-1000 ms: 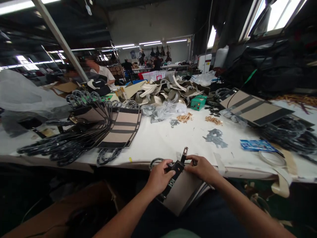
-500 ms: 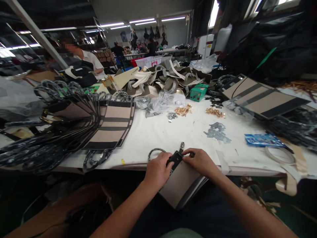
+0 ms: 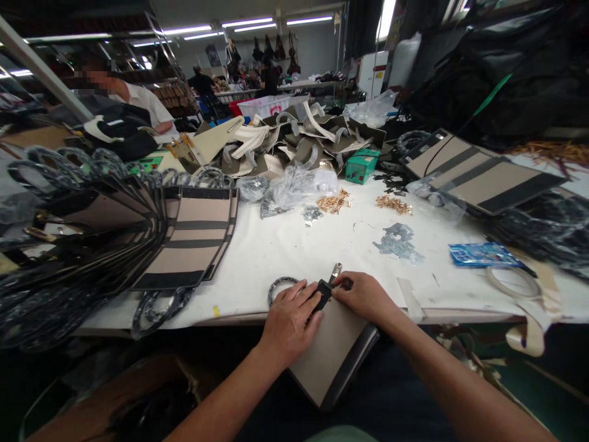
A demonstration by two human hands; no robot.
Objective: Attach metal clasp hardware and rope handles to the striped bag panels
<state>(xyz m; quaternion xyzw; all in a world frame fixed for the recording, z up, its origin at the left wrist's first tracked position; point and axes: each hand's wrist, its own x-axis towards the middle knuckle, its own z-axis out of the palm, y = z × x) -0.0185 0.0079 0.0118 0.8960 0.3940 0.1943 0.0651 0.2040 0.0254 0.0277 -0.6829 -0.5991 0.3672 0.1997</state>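
"Where is the piece you are handling?"

"Right in front of me. The flat beige panel with dark edging [image 3: 326, 356] lies at a slant, its upper end by the near edge of the white-covered table [image 3: 294, 245], its lower end above my lap."

"And your hands?"

"My left hand [image 3: 289, 319] lies over the short black strip [image 3: 324, 293] at the panel's upper end, fingers extended; I cannot tell how firmly it grips. My right hand [image 3: 361, 296] has thumb and forefinger drawn together at the strip's right side, just beside the shiny metal-tipped tab [image 3: 337, 270]. Whether they pinch strip or tab, I cannot tell."

"What could go wrong?"

"With its lower end off the table, the panel could slip if my left hand eases. An uneven push from the right could set the tab crooked. The plastic-wrapped black loop handle [image 3: 281, 283], near my left fingers, might snag and twist the panel."

"Anything farther off?"

"The loose gold-coloured metal pieces [image 3: 335, 201] could scatter if a sleeve swept them."
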